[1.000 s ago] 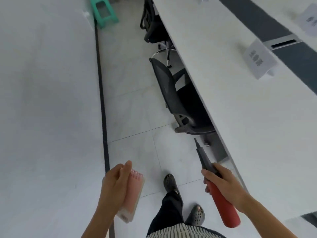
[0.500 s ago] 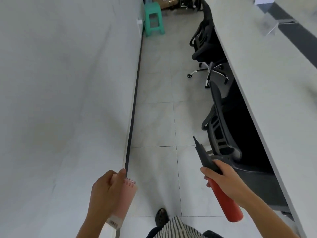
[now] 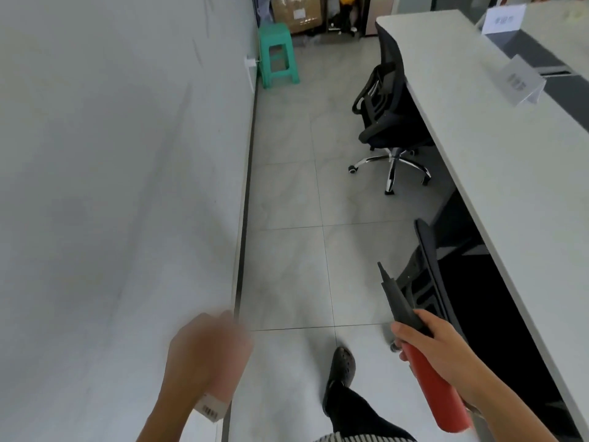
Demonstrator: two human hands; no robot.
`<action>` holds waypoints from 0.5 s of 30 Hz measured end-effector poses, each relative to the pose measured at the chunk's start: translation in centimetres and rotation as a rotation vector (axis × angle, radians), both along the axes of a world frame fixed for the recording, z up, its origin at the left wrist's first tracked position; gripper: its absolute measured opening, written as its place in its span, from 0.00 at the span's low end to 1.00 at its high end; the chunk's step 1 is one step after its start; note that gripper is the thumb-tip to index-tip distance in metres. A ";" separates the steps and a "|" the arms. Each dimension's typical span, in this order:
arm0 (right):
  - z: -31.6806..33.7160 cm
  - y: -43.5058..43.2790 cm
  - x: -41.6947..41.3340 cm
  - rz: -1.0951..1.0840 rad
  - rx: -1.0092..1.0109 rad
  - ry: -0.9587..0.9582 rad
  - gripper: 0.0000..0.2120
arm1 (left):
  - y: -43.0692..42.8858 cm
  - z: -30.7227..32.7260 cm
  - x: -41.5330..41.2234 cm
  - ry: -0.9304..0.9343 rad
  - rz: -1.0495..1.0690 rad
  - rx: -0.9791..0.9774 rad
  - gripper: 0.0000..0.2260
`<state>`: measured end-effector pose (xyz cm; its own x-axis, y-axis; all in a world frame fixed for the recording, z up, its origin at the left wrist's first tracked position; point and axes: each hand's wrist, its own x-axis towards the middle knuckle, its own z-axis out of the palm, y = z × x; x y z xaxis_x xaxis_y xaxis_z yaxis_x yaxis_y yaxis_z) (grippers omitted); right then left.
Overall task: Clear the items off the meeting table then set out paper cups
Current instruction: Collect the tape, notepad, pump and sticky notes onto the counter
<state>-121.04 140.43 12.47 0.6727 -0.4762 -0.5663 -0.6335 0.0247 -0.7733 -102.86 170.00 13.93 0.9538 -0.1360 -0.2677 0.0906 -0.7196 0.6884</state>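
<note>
My right hand [image 3: 436, 349] grips a red and black hand pump [image 3: 427, 368] by its middle, black nozzle pointing up and away. My left hand [image 3: 204, 355], blurred, holds a pink spiral notebook [image 3: 220, 397]; only its lower part with a barcode label shows below the fingers. The long white meeting table [image 3: 497, 148] runs along the right side, with two white name cards [image 3: 518, 82] standing on it. No paper cups are in view.
A white wall [image 3: 111, 186] fills the left. Two black office chairs [image 3: 389, 122] are tucked against the table. A green plastic stool [image 3: 277, 55] and cardboard boxes [image 3: 296, 12] stand at the far end of the tiled aisle. My dark shoe [image 3: 342, 365] steps forward.
The view has swung up along the aisle; the stool and boxes came closer. Both hands keep their objects, and the left hand has turned over the notebook, hiding most of it.
</note>
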 end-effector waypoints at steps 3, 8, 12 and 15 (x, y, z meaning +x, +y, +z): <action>0.9 -4.2 7.5 0.034 -0.005 -0.006 0.11 | -3.6 1.6 6.4 -0.031 0.036 -0.010 0.20; 4.1 -10.1 20.3 0.150 -0.076 -0.059 0.09 | -8.9 3.5 15.5 -0.084 0.052 -0.042 0.21; 5.0 -13.1 29.7 0.203 -0.064 -0.085 0.08 | -11.9 2.8 22.4 -0.052 0.102 -0.084 0.20; 3.5 -15.4 36.4 0.250 -0.073 -0.037 0.08 | -13.7 1.4 29.4 -0.028 0.130 -0.093 0.19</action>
